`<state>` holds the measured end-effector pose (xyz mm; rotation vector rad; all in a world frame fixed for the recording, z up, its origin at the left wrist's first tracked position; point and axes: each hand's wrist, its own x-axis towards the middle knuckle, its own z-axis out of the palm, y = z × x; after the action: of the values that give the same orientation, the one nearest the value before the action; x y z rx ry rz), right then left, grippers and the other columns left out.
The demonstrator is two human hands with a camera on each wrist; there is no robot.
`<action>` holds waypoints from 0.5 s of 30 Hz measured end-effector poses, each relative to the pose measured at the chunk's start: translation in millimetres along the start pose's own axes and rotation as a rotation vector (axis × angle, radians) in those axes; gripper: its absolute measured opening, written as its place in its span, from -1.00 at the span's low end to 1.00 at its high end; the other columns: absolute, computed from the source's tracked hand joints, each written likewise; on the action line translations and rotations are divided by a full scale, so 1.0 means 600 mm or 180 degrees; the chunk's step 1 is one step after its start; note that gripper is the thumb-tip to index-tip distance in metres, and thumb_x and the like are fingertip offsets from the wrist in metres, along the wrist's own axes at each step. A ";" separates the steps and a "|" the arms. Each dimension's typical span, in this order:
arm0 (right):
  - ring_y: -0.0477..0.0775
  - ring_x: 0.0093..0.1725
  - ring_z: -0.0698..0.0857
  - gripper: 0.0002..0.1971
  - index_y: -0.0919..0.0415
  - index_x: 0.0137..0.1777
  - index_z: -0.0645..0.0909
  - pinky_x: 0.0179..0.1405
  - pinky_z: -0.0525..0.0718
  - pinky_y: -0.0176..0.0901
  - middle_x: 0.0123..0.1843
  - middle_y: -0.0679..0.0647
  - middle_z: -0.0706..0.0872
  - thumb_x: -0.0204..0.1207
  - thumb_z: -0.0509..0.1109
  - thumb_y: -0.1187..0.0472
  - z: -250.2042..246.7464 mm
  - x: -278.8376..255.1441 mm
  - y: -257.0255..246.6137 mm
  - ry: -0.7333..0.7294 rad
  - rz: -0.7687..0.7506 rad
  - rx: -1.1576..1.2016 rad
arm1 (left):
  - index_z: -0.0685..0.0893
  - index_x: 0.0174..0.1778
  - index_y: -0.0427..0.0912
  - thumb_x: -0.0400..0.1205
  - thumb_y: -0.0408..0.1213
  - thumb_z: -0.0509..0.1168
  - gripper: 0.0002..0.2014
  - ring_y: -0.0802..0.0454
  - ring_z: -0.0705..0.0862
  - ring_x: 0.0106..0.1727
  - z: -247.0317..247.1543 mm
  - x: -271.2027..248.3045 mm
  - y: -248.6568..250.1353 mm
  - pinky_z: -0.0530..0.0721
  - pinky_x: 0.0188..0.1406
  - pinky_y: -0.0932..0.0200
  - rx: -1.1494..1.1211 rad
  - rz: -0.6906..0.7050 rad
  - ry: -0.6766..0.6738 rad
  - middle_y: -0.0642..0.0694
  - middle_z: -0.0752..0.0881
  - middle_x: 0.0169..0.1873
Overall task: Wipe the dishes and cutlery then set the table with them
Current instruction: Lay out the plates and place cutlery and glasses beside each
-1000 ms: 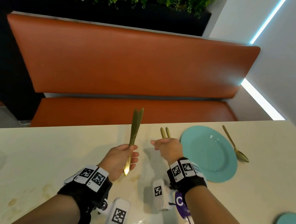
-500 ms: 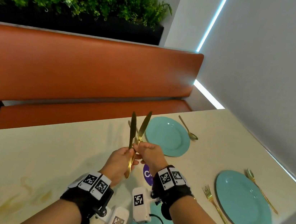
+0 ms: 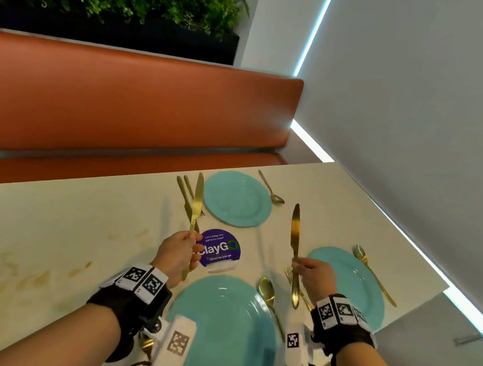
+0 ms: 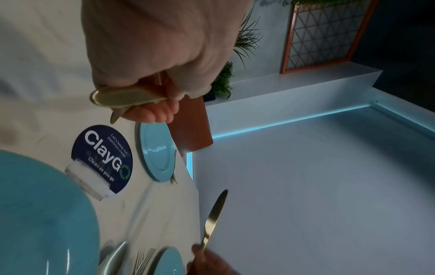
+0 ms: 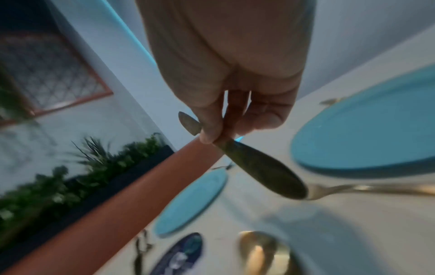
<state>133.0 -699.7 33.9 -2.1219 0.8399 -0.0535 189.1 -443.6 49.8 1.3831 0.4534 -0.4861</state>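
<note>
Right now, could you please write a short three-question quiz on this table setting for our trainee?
1. True or false: each hand grips a gold knife.
2. How many teal plates show in the head view?
3. The purple ClayGo sign stands nearest: A the left hand, B the right hand, C the far spoon.

Key: 1 true: left knife, right knife. 2 three: far plate, right plate, near plate. 3 A.

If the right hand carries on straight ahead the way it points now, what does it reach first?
Probably the far plate with the spoon beside it. The right hand holds its knife above the table, so depth is uncertain.
</note>
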 end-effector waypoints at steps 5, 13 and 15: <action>0.12 -0.03 0.69 -0.83 0.20 -0.05 0.78 0.02 0.62 -0.16 -0.02 0.16 0.80 0.52 0.35 0.22 -0.023 0.017 0.104 -0.0181 0.0238 -0.1126 | 0.60 -0.04 -0.22 0.76 -0.31 0.07 -0.79 0.06 0.46 -0.41 0.028 -0.019 -0.030 0.43 -0.45 0.24 0.0042 0.0021 0.0002 -0.14 0.58 -0.34; 0.14 0.09 0.71 -0.81 0.16 0.06 0.75 0.12 0.64 -0.14 0.07 0.14 0.77 0.53 0.35 0.22 0.014 0.020 0.165 -0.0434 0.0501 -0.1618 | 0.58 0.08 -0.26 0.76 -0.29 0.08 -0.81 0.06 0.49 -0.37 0.040 -0.031 -0.066 0.47 -0.40 0.23 0.0106 0.0044 0.0144 -0.15 0.59 -0.30; 0.13 0.08 0.71 -0.80 0.17 0.07 0.74 0.13 0.65 -0.13 0.06 0.13 0.77 0.52 0.36 0.18 0.021 0.020 0.173 -0.0473 0.0568 -0.1650 | 0.58 0.09 -0.25 0.75 -0.28 0.09 -0.81 0.06 0.50 -0.36 0.039 -0.033 -0.071 0.50 -0.38 0.22 0.0155 0.0055 0.0184 -0.15 0.60 -0.29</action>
<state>89.3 -742.8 -51.7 -2.4744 1.0301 0.4552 148.8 -470.6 29.9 1.4498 0.4791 -0.4465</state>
